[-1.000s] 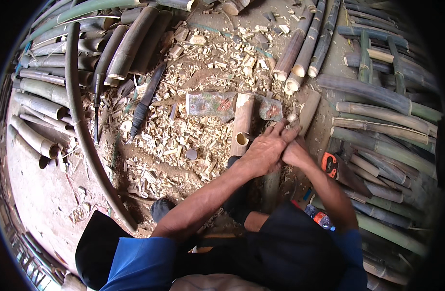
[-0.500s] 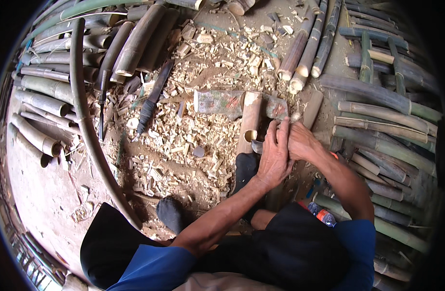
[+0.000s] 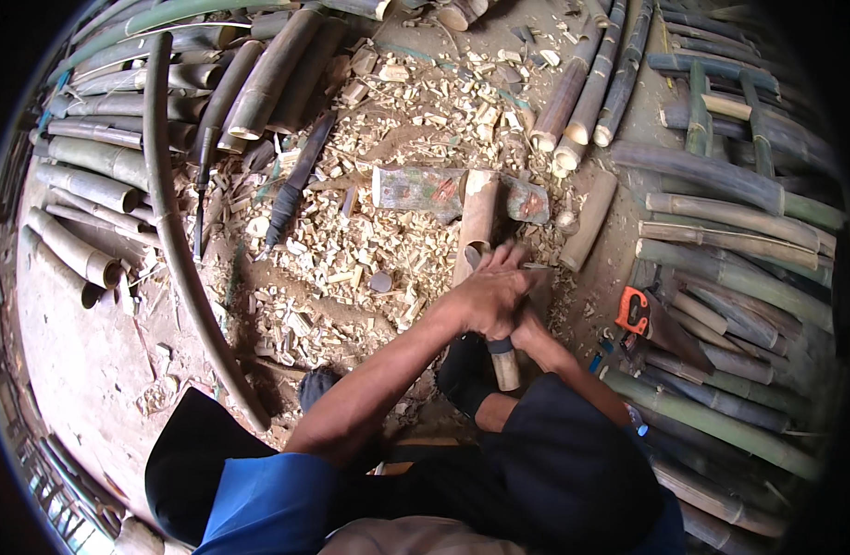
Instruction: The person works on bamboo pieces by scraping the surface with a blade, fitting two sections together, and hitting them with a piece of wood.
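My left hand point(image 3: 488, 294) and my right hand point(image 3: 528, 326) are clasped together around a tool with a wooden handle point(image 3: 505, 366) that sticks out below them. Just ahead of the hands a short hollow bamboo piece point(image 3: 477, 220) lies over a flat worn block point(image 3: 415, 190) on the ground. The tool's blade is hidden by my hands. My knees and dark shorts fill the lower middle of the view.
Wood chips point(image 3: 351, 259) cover the ground in front. Bamboo poles lie stacked at left point(image 3: 82, 185), at top right point(image 3: 582, 83) and at right point(image 3: 730, 259). A long curved pole point(image 3: 170, 231) and an orange-handled saw point(image 3: 642, 310) lie nearby.
Both hands have drawn back toward my body from the bamboo piece and closed tighter together on the handle.
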Demonstrator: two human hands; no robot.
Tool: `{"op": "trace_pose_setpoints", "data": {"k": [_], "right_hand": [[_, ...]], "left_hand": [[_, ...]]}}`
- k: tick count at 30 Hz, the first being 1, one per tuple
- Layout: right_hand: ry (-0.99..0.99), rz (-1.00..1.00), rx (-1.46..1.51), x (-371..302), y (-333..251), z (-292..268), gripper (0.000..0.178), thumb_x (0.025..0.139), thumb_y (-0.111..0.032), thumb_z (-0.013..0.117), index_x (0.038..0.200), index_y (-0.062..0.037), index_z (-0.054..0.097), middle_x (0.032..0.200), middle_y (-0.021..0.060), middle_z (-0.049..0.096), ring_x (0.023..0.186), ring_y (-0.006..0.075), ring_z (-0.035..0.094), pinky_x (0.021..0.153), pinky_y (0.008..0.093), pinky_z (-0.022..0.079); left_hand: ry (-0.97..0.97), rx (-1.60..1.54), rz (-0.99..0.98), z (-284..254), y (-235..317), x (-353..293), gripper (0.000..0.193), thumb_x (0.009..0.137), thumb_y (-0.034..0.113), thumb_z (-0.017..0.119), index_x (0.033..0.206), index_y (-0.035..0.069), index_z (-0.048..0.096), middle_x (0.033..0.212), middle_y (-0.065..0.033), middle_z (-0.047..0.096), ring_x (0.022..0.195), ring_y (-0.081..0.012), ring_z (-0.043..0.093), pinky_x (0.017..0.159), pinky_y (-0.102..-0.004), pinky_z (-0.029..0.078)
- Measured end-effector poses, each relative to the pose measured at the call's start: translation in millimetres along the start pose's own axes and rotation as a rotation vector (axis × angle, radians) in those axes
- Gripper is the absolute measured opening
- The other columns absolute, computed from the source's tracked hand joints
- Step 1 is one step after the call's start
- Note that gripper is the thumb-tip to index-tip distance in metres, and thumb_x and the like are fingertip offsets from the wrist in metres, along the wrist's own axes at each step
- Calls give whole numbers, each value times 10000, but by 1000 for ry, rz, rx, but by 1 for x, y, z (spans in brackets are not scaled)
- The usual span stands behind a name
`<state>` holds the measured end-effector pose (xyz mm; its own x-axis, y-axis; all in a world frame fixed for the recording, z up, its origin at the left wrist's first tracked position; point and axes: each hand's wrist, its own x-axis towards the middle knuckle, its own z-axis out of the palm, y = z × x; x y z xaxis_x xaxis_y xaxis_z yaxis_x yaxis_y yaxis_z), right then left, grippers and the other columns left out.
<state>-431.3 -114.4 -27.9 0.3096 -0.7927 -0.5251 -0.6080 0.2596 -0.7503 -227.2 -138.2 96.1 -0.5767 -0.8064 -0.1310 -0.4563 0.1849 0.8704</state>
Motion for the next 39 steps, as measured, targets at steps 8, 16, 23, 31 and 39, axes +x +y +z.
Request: {"op": "trace_pose_setpoints", "data": {"k": [8,16,23,31,39], "right_hand": [[-216,-10,954,-45,-134,-25,258,1093,-320,455,1101,-80,550,1154,78,617,1167,178,577,1048,381,447],[-409,495,1202,-29,-101,16,326,1091,-293,479,1169,-13,627,1081,123,708,926,236,720,769,382,616],[-498,455,1566,-22,-103,19,374,1092,-309,486,1224,15,619,1107,179,718,962,306,733,875,395,621],[-425,581,825,-14,-117,-24,371,1027,-302,523,1046,35,678,885,161,742,720,243,739,619,329,602],[-222,368,147,-19,-121,-29,322,979,-296,527,920,-2,643,770,113,709,528,191,628,479,322,507]], "left_hand": [[279,-694,-400,64,3,-89,1102,752,233,866,1568,4,161,1369,-278,481,1240,-472,533,1083,-491,455],[-148,236,-633,-16,10,-128,499,877,209,724,1211,-19,431,966,-227,634,867,-383,713,712,-495,580],[-346,414,-489,-97,22,-66,159,880,22,629,1004,-75,610,829,-185,707,767,-316,742,630,-441,601],[-67,-72,-763,22,19,-99,387,784,102,705,1068,-45,486,824,-256,681,779,-445,703,678,-523,568],[363,-595,-794,109,43,-77,695,793,232,828,1299,-66,457,1025,-311,694,985,-479,690,884,-512,549]]}}
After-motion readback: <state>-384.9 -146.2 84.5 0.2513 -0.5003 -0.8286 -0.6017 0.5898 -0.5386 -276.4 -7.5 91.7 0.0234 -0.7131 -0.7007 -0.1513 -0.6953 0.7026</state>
